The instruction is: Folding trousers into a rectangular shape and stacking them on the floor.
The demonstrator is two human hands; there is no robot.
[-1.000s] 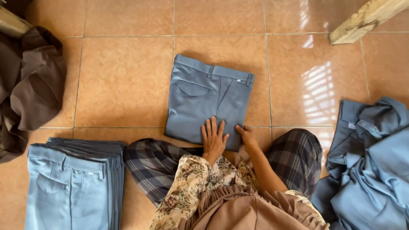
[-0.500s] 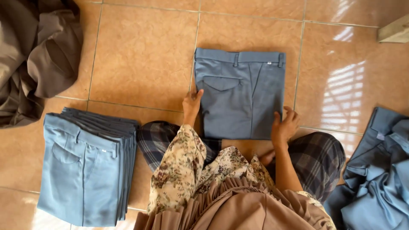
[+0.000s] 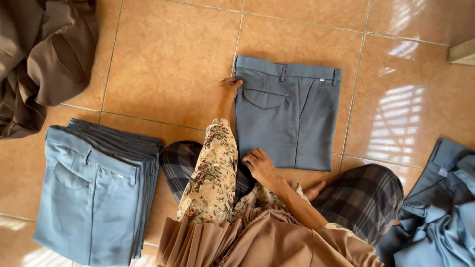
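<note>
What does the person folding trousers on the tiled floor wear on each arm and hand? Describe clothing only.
The left arm wears a long cream sleeve with a floral print reaching the wrist; the left hand is bare. The right forearm is uncovered and the right hand bare. No gloves, and no rings or watch can be made out.

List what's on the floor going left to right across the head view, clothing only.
brown garment heap → stack of folded blue-grey trousers → single folded blue-grey trousers, with the left hand at their left edge and the right hand at their near edge → loose blue-grey pile
</note>
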